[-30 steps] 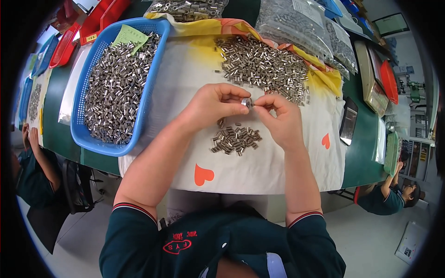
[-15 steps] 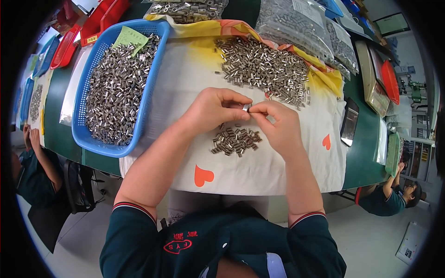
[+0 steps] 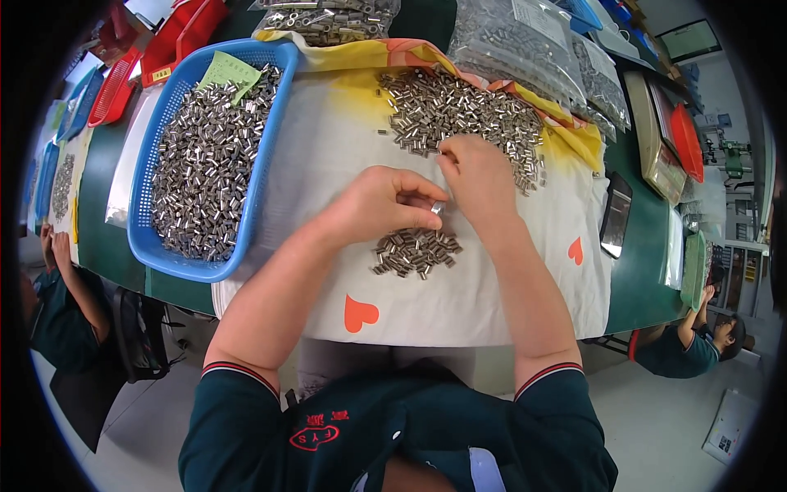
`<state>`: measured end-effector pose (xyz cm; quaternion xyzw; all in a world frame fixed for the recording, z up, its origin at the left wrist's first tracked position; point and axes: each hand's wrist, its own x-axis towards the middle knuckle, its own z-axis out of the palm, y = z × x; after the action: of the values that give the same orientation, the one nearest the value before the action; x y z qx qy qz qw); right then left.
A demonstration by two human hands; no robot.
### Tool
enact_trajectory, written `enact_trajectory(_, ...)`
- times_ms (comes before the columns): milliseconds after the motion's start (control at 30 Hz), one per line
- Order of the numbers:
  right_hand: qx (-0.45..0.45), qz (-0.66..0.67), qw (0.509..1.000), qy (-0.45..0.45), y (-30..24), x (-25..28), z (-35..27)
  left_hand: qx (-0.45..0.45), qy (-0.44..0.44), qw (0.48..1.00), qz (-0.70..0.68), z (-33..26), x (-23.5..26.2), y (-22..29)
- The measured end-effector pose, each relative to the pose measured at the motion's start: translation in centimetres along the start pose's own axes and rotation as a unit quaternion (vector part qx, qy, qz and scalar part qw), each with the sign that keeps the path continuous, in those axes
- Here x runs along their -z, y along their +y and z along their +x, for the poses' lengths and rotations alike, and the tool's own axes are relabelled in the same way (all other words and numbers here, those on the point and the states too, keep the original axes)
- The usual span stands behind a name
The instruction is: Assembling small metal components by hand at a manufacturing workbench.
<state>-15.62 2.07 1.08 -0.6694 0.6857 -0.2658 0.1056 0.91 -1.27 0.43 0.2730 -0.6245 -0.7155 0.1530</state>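
Between the thumb and fingers of my left hand (image 3: 385, 203) is a small shiny metal piece (image 3: 438, 208); its exact kind is too small to tell. My right hand (image 3: 478, 178) is at the near edge of a large pile of small metal cylinders (image 3: 467, 111), its fingers bent together. Whatever lies in those fingertips, if anything, is hidden. Just below my left hand, a smaller heap of the same cylinders (image 3: 416, 252) rests on the white cloth (image 3: 484, 303).
A blue basket (image 3: 141, 221) full of metal cylinders, with a green paper slip (image 3: 229, 75) on top, stands at the left. Clear bags of metal parts (image 3: 520, 57) lie at the back. A phone (image 3: 616, 215) is at the right. Co-workers sit at both sides.
My right hand has left the piece in my left hand and moved away to the large pile. The left hand has shifted slightly down, still pinching the metal piece.
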Motion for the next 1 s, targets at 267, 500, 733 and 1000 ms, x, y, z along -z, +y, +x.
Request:
enact_trajectory(267,-0.106,0.151,0.983,-0.001,-0.1,1.1,-2.4,-0.002,0.037,0.989,-0.142,0.4,0.3,-0.4)
enact_trajectory(500,-0.08,0.31,0.947,-0.035,-1.8,2.5,-3.9,0.0,0.035,0.987,-0.158,0.4,0.5,-0.6)
enact_trajectory(733,0.037,0.159,0.986,0.029,-1.8,1.8,-4.4,0.005,0.07,0.995,-0.068,0.3,0.1,-0.4)
enact_trajectory(1000,-0.17,0.347,0.91,-0.147,0.7,3.3,-3.1,0.006,-0.034,0.999,-0.011,-0.2,-0.2,-0.1)
